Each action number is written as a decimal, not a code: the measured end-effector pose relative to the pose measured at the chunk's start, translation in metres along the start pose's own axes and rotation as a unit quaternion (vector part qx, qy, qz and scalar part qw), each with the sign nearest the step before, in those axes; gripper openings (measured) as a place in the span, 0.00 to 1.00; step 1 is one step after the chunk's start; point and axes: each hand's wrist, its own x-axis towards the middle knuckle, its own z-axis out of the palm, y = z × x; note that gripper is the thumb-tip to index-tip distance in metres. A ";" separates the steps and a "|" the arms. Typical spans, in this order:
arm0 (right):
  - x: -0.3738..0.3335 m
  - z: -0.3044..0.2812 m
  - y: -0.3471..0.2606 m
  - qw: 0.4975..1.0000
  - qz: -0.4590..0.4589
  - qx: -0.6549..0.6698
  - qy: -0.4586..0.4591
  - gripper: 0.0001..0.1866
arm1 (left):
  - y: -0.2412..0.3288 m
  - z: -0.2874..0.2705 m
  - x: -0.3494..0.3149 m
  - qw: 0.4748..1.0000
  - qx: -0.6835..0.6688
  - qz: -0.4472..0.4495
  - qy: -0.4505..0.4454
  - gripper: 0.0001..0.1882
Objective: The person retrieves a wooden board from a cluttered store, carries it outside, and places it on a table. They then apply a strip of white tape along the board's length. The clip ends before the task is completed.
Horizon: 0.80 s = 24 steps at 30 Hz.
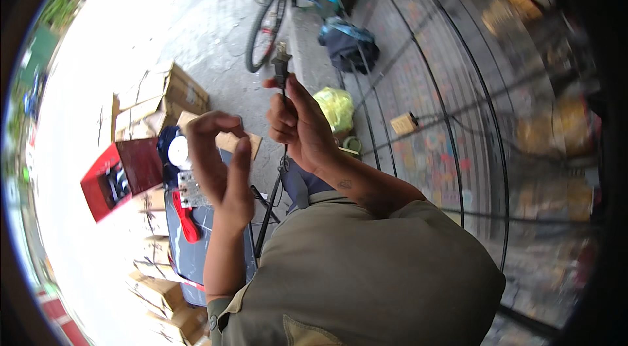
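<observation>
My right hand [296, 125] is closed around a dark cord just below its power plug [280, 68]. The plug points up, away from me, with its metal prongs bare. From the fist the thin cord [284, 164] hangs down in front of my body. Left of it, my left hand [219, 163] is raised with curled fingers, slightly smeared by motion. A small gap shows between its thumb and fingertips, and I see nothing held there. Behind that hand, partly hidden, are a metal block with holes [191, 190] and a white round thing [178, 151].
A dark marbled tabletop [216, 241] at my left bears a red tool [185, 220]. Beyond stand an open red box [124, 179] and cardboard boxes [173, 94]. Ahead are a bicycle [267, 25], a dark bag [348, 45] and a yellow plastic bag [335, 108]. Wire grating [451, 123] runs along my right.
</observation>
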 end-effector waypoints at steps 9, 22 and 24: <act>-0.155 -0.173 -0.002 0.877 -0.079 0.114 0.460 0.17 | -0.154 0.157 -0.030 0.923 -0.043 -0.100 -0.370 0.19; -0.163 -0.196 -0.020 0.855 -0.129 -0.080 0.496 0.16 | -0.241 0.279 -0.085 0.841 -0.116 -0.200 -0.490 0.23; -0.167 -0.188 -0.020 0.848 -0.118 -0.071 0.512 0.16 | -0.235 0.273 -0.091 0.872 -0.139 -0.161 -0.442 0.22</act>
